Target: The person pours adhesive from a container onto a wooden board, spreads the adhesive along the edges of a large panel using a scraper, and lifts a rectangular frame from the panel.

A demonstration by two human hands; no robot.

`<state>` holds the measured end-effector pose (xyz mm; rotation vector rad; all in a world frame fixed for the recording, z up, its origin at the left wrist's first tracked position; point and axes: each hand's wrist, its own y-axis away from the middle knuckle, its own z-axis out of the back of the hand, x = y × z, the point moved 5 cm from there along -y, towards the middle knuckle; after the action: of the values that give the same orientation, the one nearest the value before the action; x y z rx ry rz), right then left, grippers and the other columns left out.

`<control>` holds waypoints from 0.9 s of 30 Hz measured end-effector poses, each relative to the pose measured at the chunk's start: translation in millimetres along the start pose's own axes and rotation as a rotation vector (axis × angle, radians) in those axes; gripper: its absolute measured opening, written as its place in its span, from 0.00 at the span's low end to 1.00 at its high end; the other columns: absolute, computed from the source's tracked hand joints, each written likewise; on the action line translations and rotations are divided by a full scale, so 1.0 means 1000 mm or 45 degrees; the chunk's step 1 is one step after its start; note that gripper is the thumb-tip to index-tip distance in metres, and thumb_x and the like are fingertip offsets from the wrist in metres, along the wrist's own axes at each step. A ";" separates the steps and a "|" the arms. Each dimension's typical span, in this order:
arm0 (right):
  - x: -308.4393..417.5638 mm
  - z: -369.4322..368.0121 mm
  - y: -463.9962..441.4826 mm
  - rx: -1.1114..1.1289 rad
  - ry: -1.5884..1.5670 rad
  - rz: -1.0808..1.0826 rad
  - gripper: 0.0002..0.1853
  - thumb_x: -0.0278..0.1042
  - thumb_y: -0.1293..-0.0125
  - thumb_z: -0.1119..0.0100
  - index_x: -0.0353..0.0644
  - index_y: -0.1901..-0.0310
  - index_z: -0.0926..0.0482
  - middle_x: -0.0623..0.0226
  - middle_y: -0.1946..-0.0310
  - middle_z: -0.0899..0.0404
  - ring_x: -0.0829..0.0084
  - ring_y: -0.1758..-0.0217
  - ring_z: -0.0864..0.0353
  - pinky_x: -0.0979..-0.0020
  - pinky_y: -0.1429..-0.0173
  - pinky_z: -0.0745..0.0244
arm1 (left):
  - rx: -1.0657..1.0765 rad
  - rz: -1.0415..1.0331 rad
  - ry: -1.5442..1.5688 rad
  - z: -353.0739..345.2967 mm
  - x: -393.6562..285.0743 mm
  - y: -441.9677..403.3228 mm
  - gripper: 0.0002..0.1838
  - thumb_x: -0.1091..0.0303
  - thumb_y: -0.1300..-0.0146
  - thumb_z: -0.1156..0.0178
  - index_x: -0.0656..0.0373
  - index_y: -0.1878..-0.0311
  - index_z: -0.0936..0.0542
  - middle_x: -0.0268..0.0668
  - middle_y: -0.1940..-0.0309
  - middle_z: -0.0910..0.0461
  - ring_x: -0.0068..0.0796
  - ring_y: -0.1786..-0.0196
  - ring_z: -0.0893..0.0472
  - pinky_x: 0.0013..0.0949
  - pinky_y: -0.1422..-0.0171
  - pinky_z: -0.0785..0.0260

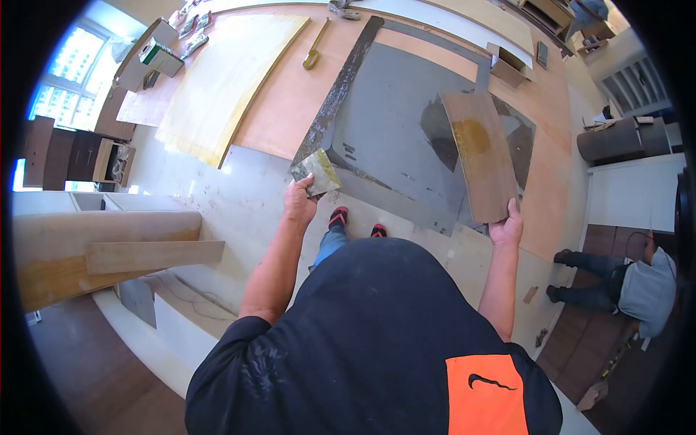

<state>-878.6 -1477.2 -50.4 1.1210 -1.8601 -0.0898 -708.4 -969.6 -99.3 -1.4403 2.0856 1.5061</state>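
Observation:
My left hand [299,200] is closed on a small square plate [319,174], thin, greyish and smeared with yellow. In my right hand [507,226] is a rectangular wooden board [496,170], gripped at its near end and tilted. A wet-looking yellow-brown patch [471,136] marks the board's face. Beneath the board lies a large grey sheet [384,116] with dark stains, partly hidden by it. A long dark strip [341,87] with whitish streaks runs along the sheet's left side.
A pale yellow-edged panel [232,72] and a yellow brush-like tool [313,54] lie on the pinkish worktop [272,119]. An open box [510,65] stands at the back right. Another person [638,283] bends at far right. Boards [156,255] rest at lower left.

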 end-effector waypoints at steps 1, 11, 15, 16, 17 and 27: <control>-0.001 0.008 0.001 -0.033 -0.004 0.000 0.25 0.40 0.26 0.42 0.37 0.33 0.29 0.59 0.36 0.23 0.57 0.33 0.24 0.50 0.29 0.30 | 0.014 -0.016 0.004 -0.005 -0.004 0.000 0.16 0.74 0.30 0.44 0.65 0.40 0.28 0.44 0.46 0.20 0.43 0.47 0.17 0.52 0.41 0.22; -0.005 0.056 0.015 -0.203 -0.022 -0.048 0.23 0.40 0.25 0.43 0.38 0.34 0.29 0.59 0.37 0.23 0.57 0.34 0.24 0.50 0.28 0.30 | -0.102 -0.074 -0.229 0.006 -0.002 -0.038 0.15 0.76 0.36 0.40 0.60 0.46 0.25 0.40 0.52 0.19 0.39 0.51 0.16 0.50 0.49 0.21; -0.007 0.059 0.023 -0.163 -0.030 -0.042 0.23 0.40 0.25 0.44 0.37 0.34 0.29 0.59 0.36 0.23 0.57 0.33 0.24 0.50 0.28 0.30 | -0.127 -0.080 -0.168 0.020 -0.011 -0.048 0.15 0.76 0.36 0.40 0.63 0.47 0.25 0.42 0.51 0.19 0.41 0.51 0.16 0.52 0.49 0.20; -0.008 0.061 0.023 -0.151 -0.032 -0.041 0.23 0.39 0.25 0.44 0.37 0.34 0.29 0.59 0.36 0.23 0.57 0.33 0.24 0.51 0.28 0.30 | -0.126 -0.083 -0.132 0.022 -0.012 -0.055 0.14 0.76 0.36 0.39 0.63 0.47 0.25 0.42 0.51 0.19 0.41 0.51 0.16 0.52 0.50 0.20; -0.008 0.063 0.022 -0.136 -0.028 -0.048 0.23 0.40 0.25 0.44 0.38 0.33 0.29 0.59 0.36 0.23 0.58 0.33 0.24 0.51 0.28 0.30 | -0.126 -0.087 -0.095 0.025 -0.010 -0.060 0.14 0.76 0.36 0.39 0.64 0.47 0.25 0.43 0.50 0.19 0.42 0.51 0.16 0.53 0.50 0.20; -0.023 0.057 0.025 0.006 0.042 -0.121 0.25 0.38 0.27 0.42 0.37 0.32 0.30 0.59 0.35 0.24 0.58 0.32 0.26 0.52 0.26 0.33 | -0.188 0.076 0.107 0.019 0.001 -0.043 0.17 0.78 0.35 0.40 0.63 0.43 0.26 0.43 0.50 0.20 0.42 0.51 0.16 0.55 0.47 0.21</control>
<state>-933.7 -1466.7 -86.3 1.2075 -1.7783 -0.1204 -682.1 -955.4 -136.1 -1.5292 2.1224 1.6827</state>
